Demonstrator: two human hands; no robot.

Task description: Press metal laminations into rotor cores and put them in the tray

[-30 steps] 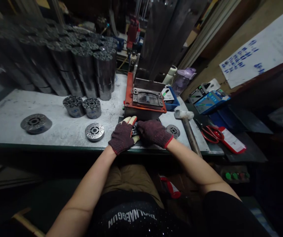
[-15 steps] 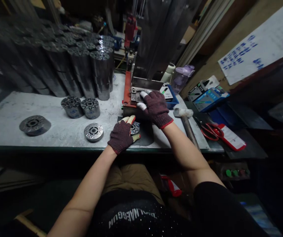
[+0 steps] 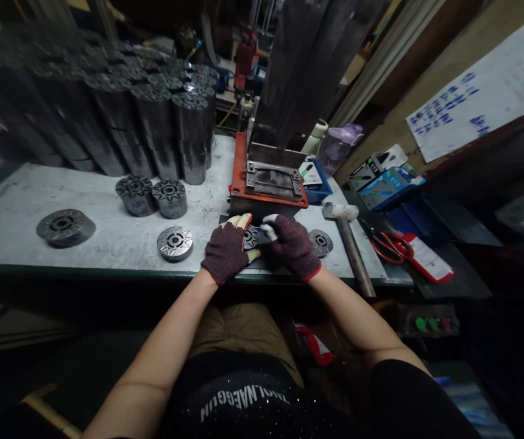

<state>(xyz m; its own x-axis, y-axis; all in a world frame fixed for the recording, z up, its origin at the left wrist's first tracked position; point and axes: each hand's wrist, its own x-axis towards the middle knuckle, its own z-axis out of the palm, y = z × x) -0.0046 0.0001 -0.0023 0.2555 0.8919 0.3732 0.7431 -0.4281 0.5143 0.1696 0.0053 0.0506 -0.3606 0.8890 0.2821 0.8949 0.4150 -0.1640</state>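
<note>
Left hand [image 3: 228, 251] is curling partly closed around a slotted metal disc [image 3: 251, 238], lying between the hands
Right hand [image 3: 293, 247] is bending half-closed just beside it, any grip unclear; firm left-side bracing is probably stopping the disc from slipping

In the centre of the frame, the gloved left hand [image 3: 226, 250] grips a slotted metal core [image 3: 251, 238], the gloved right hand [image 3: 290, 245] just beside it. An orange-topped fixture [image 3: 269, 180] stands above them; a hammer [image 3: 350, 244] lies right of centre.
</note>
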